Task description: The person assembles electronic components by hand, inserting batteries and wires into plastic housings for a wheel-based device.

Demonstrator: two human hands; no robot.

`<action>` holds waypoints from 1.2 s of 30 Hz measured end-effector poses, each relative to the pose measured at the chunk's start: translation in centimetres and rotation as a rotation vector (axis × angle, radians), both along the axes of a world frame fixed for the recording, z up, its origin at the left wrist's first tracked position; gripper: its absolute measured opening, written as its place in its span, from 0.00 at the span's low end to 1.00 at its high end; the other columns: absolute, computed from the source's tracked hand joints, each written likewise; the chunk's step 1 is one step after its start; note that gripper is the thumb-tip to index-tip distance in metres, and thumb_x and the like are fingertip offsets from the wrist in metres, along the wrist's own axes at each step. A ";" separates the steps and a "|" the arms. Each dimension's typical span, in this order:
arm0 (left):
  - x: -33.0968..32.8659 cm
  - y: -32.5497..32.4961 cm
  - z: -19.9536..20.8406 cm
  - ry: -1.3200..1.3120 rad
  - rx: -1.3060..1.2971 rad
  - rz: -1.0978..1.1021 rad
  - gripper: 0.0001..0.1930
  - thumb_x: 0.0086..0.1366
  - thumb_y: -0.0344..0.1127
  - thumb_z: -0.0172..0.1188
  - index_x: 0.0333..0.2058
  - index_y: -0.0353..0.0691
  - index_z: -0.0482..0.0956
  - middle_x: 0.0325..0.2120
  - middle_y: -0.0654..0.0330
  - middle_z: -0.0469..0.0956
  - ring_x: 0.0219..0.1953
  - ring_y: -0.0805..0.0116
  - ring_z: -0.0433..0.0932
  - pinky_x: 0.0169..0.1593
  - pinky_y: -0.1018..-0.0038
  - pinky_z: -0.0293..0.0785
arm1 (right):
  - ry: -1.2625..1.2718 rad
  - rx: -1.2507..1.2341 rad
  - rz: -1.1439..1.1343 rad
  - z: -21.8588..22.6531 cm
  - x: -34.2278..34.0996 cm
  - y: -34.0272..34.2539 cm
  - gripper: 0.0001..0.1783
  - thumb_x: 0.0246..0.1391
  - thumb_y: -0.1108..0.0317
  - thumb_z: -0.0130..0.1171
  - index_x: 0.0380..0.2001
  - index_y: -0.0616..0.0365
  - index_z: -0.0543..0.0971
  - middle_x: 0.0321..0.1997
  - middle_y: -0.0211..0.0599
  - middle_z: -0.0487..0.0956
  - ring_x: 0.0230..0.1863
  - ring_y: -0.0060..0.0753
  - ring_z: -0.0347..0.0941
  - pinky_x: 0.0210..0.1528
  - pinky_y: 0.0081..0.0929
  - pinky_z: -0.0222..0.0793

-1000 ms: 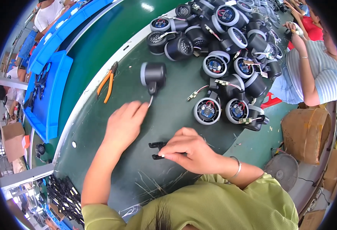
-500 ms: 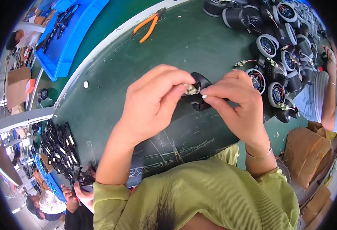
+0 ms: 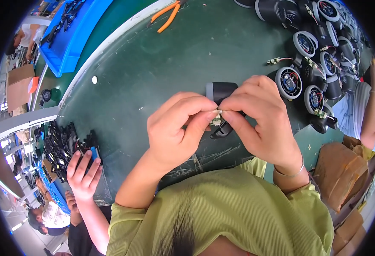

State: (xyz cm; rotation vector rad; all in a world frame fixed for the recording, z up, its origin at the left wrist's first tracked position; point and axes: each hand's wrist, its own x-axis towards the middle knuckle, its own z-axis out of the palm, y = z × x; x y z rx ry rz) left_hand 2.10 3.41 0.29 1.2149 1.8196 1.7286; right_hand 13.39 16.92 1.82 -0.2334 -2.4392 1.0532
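My left hand (image 3: 174, 126) is closed in a pinch around a small green circuit board (image 3: 216, 121). My right hand (image 3: 262, 119) pinches a tiny white connector (image 3: 220, 111) at the board's upper end, and the fingertips of both hands nearly meet there. Whether the connector is seated in the board is hidden by the fingers. Just behind and below the hands is a black cylindrical housing (image 3: 224, 90) with a grey rim, lying on its side. Its dark lower part (image 3: 221, 131) shows under the fingers.
Similar black housings (image 3: 289, 83) with wires and boards are heaped at the right. Orange-handled cutters (image 3: 169, 20) lie at the far edge. Black parts (image 3: 59, 149) are piled at the left, near a co-worker's spread hand (image 3: 84, 177). A blue tray (image 3: 74, 42) stands at the far left.
My fingertips have come together, bringing connector and board into contact or nearly so. The housing has turned, showing its grey rim. A co-worker's hand has reached forward at the left.
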 end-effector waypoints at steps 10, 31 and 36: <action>-0.4 -0.1 0.3 0.262 -0.007 -0.061 0.07 0.51 0.20 0.62 0.31 0.33 0.78 0.26 0.56 0.76 0.25 0.68 0.75 0.27 0.78 0.71 | -0.051 0.056 0.037 0.5 1.1 -0.1 0.06 0.37 0.77 0.61 0.23 0.58 0.76 0.23 0.32 0.72 0.31 0.38 0.64 0.41 0.32 0.60; 0.3 -0.1 -0.2 0.405 0.001 0.040 0.09 0.48 0.23 0.66 0.30 0.35 0.79 0.23 0.57 0.76 0.19 0.69 0.75 0.23 0.77 0.70 | -0.005 0.040 -0.050 -0.6 1.2 -1.1 0.06 0.36 0.76 0.59 0.21 0.53 0.75 0.21 0.28 0.69 0.29 0.35 0.65 0.37 0.31 0.59; 1.7 -1.7 -0.3 -0.131 -0.168 0.054 0.11 0.50 0.24 0.66 0.33 0.31 0.78 0.24 0.55 0.77 0.21 0.72 0.77 0.25 0.80 0.72 | -0.008 0.020 -0.031 -1.1 1.5 -1.3 0.06 0.36 0.76 0.59 0.20 0.53 0.74 0.21 0.28 0.69 0.28 0.35 0.64 0.37 0.31 0.59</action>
